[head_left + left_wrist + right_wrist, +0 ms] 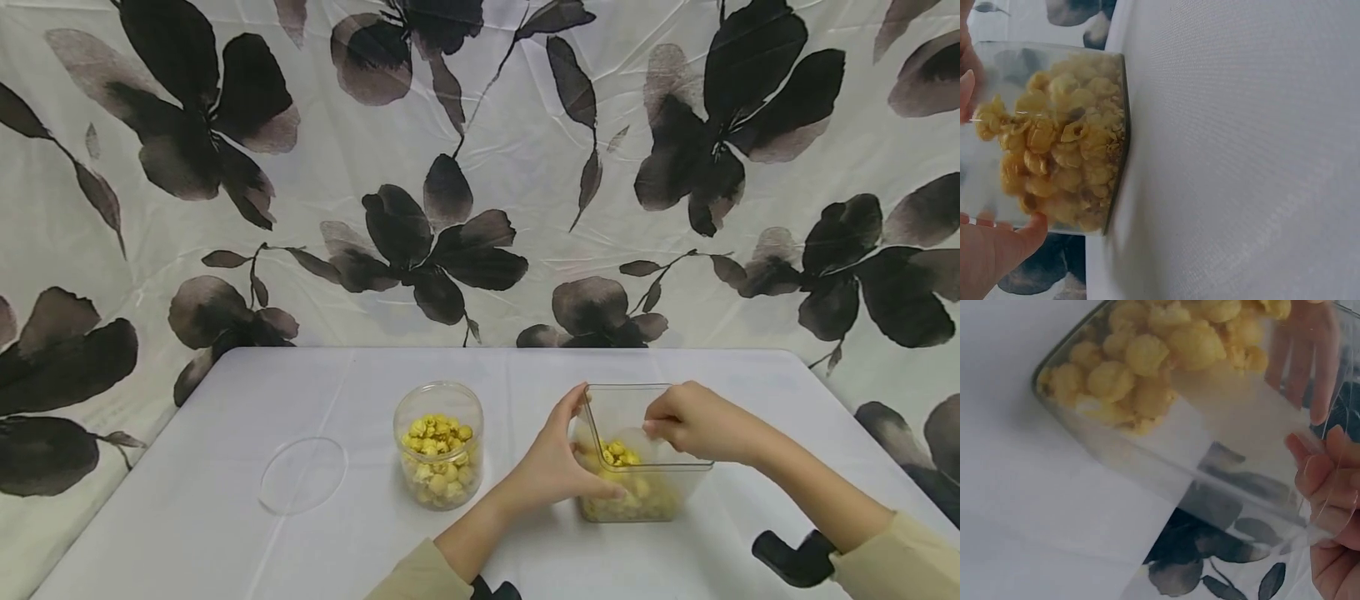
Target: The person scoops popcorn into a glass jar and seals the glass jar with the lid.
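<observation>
The square tub (637,467) of yellow popcorn (621,454) stood near the front edge of the white table (225,517), right of centre. The left hand (558,462) was clamped on its left wall, thumb up at the rim and fingers curled across the front. The right hand (693,423) pinched the tub's right rim, fingers hooked over the edge; the right wrist view showed those fingertips (1322,462) pressed against the clear wall.

Just left of the tub, not touching it, stood one round jar (438,446), open and also filled with popcorn. Farther left one clear round lid (303,475) lay flat. The table's far half lay bare up to the flowered cloth (480,167) hanging behind it.

In all: two containers, one lid, two hands.
</observation>
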A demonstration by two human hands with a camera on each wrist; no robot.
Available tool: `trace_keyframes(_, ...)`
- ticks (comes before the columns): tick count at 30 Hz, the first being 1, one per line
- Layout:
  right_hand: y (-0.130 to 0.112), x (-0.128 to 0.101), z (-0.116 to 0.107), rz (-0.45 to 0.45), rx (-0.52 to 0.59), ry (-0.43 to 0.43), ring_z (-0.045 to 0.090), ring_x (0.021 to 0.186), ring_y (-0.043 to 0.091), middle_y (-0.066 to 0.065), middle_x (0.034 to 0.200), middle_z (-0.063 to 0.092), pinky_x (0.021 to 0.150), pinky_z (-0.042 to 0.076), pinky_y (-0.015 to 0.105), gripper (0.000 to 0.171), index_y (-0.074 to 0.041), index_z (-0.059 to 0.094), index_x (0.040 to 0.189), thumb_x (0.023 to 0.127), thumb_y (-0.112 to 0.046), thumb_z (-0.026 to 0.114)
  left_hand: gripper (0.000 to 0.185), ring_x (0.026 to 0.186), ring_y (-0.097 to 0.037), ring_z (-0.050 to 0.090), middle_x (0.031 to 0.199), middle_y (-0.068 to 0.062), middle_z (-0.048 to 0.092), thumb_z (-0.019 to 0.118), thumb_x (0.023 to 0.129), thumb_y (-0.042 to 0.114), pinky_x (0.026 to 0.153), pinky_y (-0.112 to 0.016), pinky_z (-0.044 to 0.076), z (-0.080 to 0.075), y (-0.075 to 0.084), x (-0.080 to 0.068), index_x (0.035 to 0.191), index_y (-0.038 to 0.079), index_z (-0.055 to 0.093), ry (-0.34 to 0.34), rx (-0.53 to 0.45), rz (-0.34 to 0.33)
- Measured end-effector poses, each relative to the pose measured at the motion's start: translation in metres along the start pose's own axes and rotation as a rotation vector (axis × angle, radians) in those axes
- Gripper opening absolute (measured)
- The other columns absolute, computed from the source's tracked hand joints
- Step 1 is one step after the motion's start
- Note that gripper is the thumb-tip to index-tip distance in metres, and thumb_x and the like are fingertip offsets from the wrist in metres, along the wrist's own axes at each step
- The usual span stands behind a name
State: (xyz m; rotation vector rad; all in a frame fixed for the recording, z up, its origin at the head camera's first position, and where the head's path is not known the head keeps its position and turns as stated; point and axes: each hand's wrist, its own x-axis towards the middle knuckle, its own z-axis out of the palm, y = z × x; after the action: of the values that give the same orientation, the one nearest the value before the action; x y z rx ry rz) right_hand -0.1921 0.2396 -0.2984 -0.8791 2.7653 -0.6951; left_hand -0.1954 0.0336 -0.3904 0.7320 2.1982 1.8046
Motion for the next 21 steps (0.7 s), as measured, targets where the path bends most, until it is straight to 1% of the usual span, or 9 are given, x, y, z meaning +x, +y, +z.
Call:
trace_keyframes(3,0.0,-0.001,0.004,-0.097,-0.124,0.061,0.026,0.049,0.0,-0.014,0.054,0.029,0.047,0.027,0.02,0.035,-0.013,0.049,0.056,0.085,0.002,0.061,0.116,0.132,-0.013,0.026,0.145,0.005,0.027,0.089,0.06,0.017,0.095,-0.029,0.04,0.0,-0.001,0.0,0.149,0.022,0.014,0.002,0.003,0.006)
trace_keyframes(5,-0.003,-0.001,0.007,-0.125,-0.217,0.115,0.025,0.051,0.001,-0.014,0.055,0.026,0.048,0.027,0.02,0.037,-0.015,0.047,0.055,0.082,0.004,0.064,0.115,0.132,-0.015,0.025,0.145,0.004,0.026,0.088,0.061,0.017,0.095,-0.03,0.04,0.0,-0.002,0.0,0.149,0.023,0.014,-0.002,-0.002,0.011)
trace_keyframes(9,-0.015,0.003,0.012,-0.097,-0.381,0.161,0.028,0.05,0.004,-0.012,0.052,0.03,0.048,0.03,0.02,0.033,-0.014,0.052,0.056,0.079,0.003,0.068,0.115,0.133,-0.012,0.024,0.147,0.007,0.024,0.088,0.061,0.017,0.095,-0.028,0.04,0.001,-0.003,-0.001,0.149,0.026,0.014,-0.015,-0.007,0.004)
trace_keyframes(10,-0.019,0.005,0.013,-0.09,-0.418,0.157,0.03,0.05,0.005,-0.012,0.052,0.034,0.048,0.031,0.02,0.03,-0.013,0.054,0.057,0.079,0.002,0.069,0.116,0.133,-0.012,0.024,0.147,0.006,0.024,0.088,0.061,0.018,0.094,-0.027,0.04,0.001,-0.003,-0.001,0.149,0.026,0.013,-0.018,-0.007,0.003)
trace_keyframes(12,-0.025,0.009,0.014,-0.1,-0.498,0.129,0.039,0.049,0.006,-0.01,0.054,0.045,0.047,0.038,0.021,0.022,-0.011,0.061,0.062,0.076,0.002,0.071,0.116,0.133,-0.011,0.024,0.147,0.007,0.023,0.089,0.061,0.018,0.094,-0.027,0.04,0.001,-0.002,-0.001,0.149,0.026,0.013,-0.018,-0.002,-0.004)
trace_keyframes(14,-0.03,0.015,0.016,-0.135,-0.569,0.094,0.049,0.051,0.01,-0.006,0.059,0.056,0.047,0.044,0.023,0.016,-0.01,0.067,0.068,0.072,0.003,0.074,0.116,0.133,-0.011,0.024,0.148,0.007,0.022,0.088,0.061,0.018,0.095,-0.029,0.04,0.0,-0.001,-0.002,0.149,0.027,0.013,-0.017,0.001,-0.006)
trace_keyframes(16,-0.032,0.019,0.016,-0.191,-0.615,0.06,0.054,0.054,0.012,-0.005,0.064,0.06,0.047,0.046,0.026,0.018,-0.01,0.069,0.07,0.068,0.006,0.076,0.116,0.134,-0.011,0.023,0.148,0.007,0.022,0.088,0.061,0.018,0.096,-0.031,0.04,-0.001,0.0,-0.002,0.149,0.027,0.012,-0.016,0.006,-0.006)
trace_keyframes(17,-0.031,0.019,0.015,-0.222,-0.625,0.044,0.057,0.056,0.013,-0.004,0.067,0.062,0.048,0.047,0.027,0.019,-0.01,0.07,0.072,0.066,0.007,0.077,0.116,0.134,-0.011,0.023,0.148,0.008,0.022,0.088,0.062,0.018,0.096,-0.032,0.04,-0.001,0.0,-0.002,0.149,0.027,0.012,-0.017,0.011,-0.008)
trace_keyframes(21,-0.025,0.011,0.009,-0.34,-0.633,0.004,0.053,0.054,0.009,-0.009,0.065,0.056,0.049,0.045,0.023,0.028,-0.014,0.067,0.067,0.062,0.012,0.076,0.116,0.134,-0.011,0.024,0.148,0.008,0.023,0.088,0.061,0.019,0.097,-0.034,0.039,-0.001,0.001,-0.001,0.149,0.025,0.012,-0.015,0.028,-0.007)
